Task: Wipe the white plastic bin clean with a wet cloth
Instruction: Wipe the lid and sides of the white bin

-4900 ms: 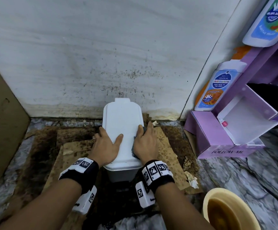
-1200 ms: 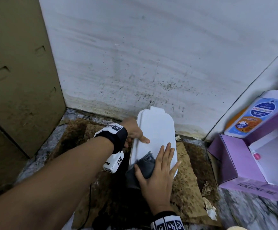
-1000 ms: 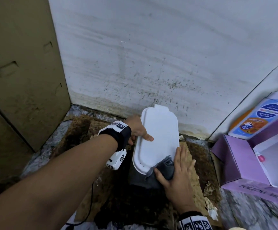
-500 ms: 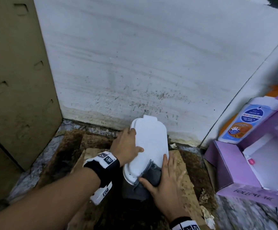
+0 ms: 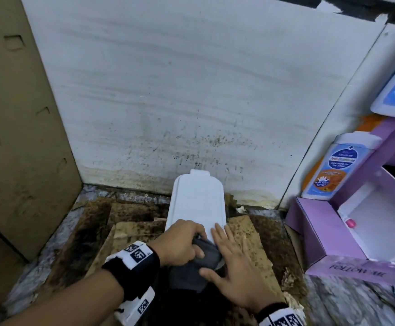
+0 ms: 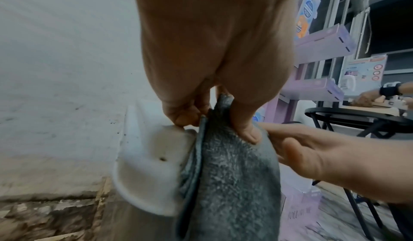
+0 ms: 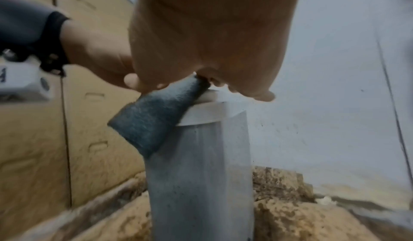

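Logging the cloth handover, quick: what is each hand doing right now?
Left hand: fingers and thumb pinch the grey cloth at the bin lid.
Right hand: open, fingers straight, resting on the cloth and lid.

White bin [image 5: 197, 203], dark grey cloth [image 5: 203, 255], lilac box [image 5: 318, 234], brown-stained cardboard [image 5: 250, 238], black-and-white patterned wristbands [image 5: 132, 255].

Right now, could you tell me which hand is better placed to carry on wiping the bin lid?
Left, probably: the left hand pinches the cloth at the lid edge; the right hand lies open beside it.
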